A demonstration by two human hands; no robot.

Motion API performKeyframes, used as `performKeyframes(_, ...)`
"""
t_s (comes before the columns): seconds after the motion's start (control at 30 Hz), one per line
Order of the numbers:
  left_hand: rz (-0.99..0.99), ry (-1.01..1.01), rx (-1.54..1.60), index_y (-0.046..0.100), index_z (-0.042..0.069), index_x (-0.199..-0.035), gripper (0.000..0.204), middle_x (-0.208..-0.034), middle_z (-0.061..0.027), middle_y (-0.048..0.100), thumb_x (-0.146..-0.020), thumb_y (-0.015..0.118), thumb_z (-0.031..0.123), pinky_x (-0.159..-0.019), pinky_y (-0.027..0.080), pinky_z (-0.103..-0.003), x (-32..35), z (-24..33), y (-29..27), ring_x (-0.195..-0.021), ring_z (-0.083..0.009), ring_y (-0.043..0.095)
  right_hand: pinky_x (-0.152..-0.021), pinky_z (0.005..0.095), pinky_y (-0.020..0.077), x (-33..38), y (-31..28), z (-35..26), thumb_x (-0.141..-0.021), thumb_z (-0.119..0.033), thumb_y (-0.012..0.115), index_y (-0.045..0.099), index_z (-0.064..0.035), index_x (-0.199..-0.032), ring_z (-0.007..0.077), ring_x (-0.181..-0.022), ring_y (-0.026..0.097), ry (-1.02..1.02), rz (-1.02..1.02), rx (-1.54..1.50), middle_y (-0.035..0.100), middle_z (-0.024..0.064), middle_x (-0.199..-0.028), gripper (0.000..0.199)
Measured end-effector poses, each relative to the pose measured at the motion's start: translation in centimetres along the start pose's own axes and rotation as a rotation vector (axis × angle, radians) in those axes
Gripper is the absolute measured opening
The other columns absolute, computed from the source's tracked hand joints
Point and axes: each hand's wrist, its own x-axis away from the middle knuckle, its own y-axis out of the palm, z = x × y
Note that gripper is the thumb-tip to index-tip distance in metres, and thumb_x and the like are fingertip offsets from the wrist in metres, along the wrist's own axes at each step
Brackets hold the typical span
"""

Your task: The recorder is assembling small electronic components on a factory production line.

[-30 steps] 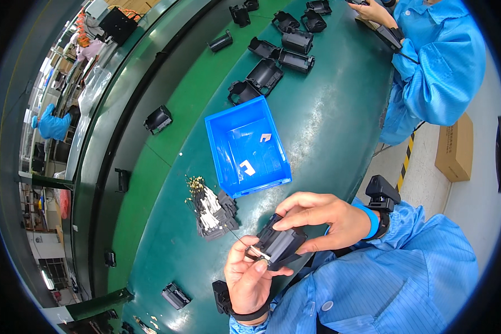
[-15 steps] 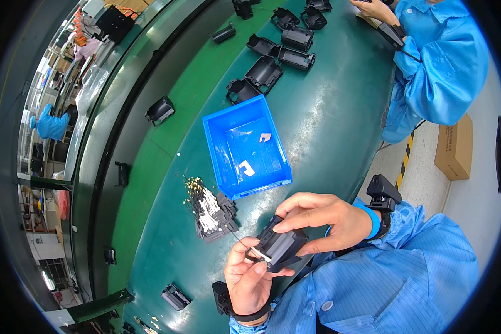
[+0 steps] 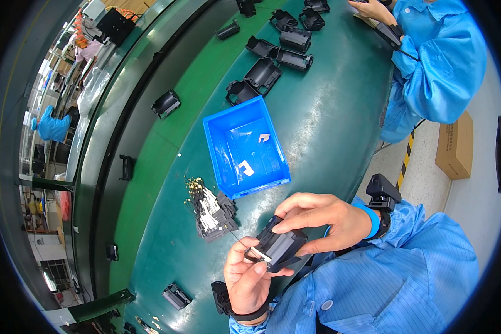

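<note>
Close to my body, both hands hold a black plastic housing [image 3: 285,244] with a ribbed, rounded side, tilted over the near table edge. My right hand [image 3: 331,220] clasps its far and right sides, fingers on top and thumb lower down. At the left end, my left hand [image 3: 247,281] pinches around a small white strip [image 3: 259,254] with a thin black wire rising from it. The fingers partly hide how strip and housing meet. Left of the hands lies a pile of wired parts [image 3: 210,214] with black blocks, white sleeves and gold tips.
A blue bin [image 3: 247,150] with two small white pieces stands beyond my hands. Several black housings [image 3: 263,75] sit behind it. More housings [image 3: 166,103] lie along the green conveyor belt [image 3: 156,150]. One housing [image 3: 176,296] rests at near left. A co-worker's blue sleeve [image 3: 440,67] is at far right.
Housings on the green belt have shifted slightly away and to the right. My hands and the housing in them have stayed almost still.
</note>
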Motion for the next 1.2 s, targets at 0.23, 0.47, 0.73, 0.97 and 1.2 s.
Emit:
performKeyframes(0.23, -0.004, 0.014, -0.052, 0.040, -0.003, -0.115, 0.035, -0.099, -0.0180, 0.058, -0.082, 0.052, 0.001, -0.070, 0.057, -0.047, 0.2, 0.1, 0.2, -0.091, -0.0302, 0.062, -0.081, 0.0318, 0.0466, 0.0, 0.1, -0.2, -0.071, -0.004, 0.073, 0.058, -0.0016, -0.114, 0.0248, -0.095, 0.058, -0.025, -0.003, 0.029, 0.048, 0.0170, -0.116, 0.046)
performKeyframes(0.47, 0.035, 0.047, -0.218, 0.037, -0.002, -0.116, 0.038, -0.101, -0.0182, 0.057, -0.082, 0.052, 0.003, -0.070, 0.058, -0.046, 0.5, 0.3, 1.3, -0.092, -0.0304, 0.062, -0.082, 0.0326, 0.0449, -0.1, 0.5, -0.7, -0.068, 0.001, 0.069, 0.056, -0.0053, -0.117, 0.0259, -0.096, 0.054, -0.025, -0.011, -0.018, 0.048, 0.0145, -0.111, 0.051)
performKeyframes(0.73, 0.051, 0.181, -0.434, 0.033, 0.001, -0.115, 0.043, -0.105, -0.0153, 0.050, -0.076, 0.051, -0.003, -0.071, 0.056, -0.035, 1.0, -0.1, 1.1, -0.090, -0.0218, 0.058, -0.079, 0.0330, 0.0477, 0.3, 0.8, -1.0, -0.069, 0.002, 0.069, 0.056, -0.0051, -0.116, 0.0259, -0.094, 0.057, -0.061, -0.008, -0.001, 0.048, 0.0148, -0.111, 0.049)
performKeyframes(0.97, 0.141, 0.200, -0.505, 0.033, 0.002, -0.110, 0.042, -0.102, -0.0130, 0.050, -0.070, 0.044, -0.007, -0.073, 0.052, -0.030, 0.9, -0.5, 2.0, -0.085, -0.0170, 0.056, -0.077, 0.0314, 0.0489, 0.6, 0.9, -1.0, -0.070, -0.004, 0.073, 0.059, -0.0023, -0.113, 0.0251, -0.089, 0.059, -0.070, 0.021, 0.060, 0.049, 0.0170, -0.110, 0.045)
performKeyframes(1.2, 0.103, 0.332, -0.443, 0.032, 0.002, -0.112, 0.033, -0.089, -0.0124, 0.057, -0.082, 0.048, 0.003, -0.069, 0.046, -0.025, 1.2, -1.0, 0.6, -0.077, -0.0135, 0.056, -0.075, 0.0311, 0.0492, 0.6, 0.6, -1.8, -0.071, -0.006, 0.073, 0.060, -0.0023, -0.113, 0.0249, -0.090, 0.059, -0.071, -0.022, 0.024, 0.050, 0.0171, -0.110, 0.044)
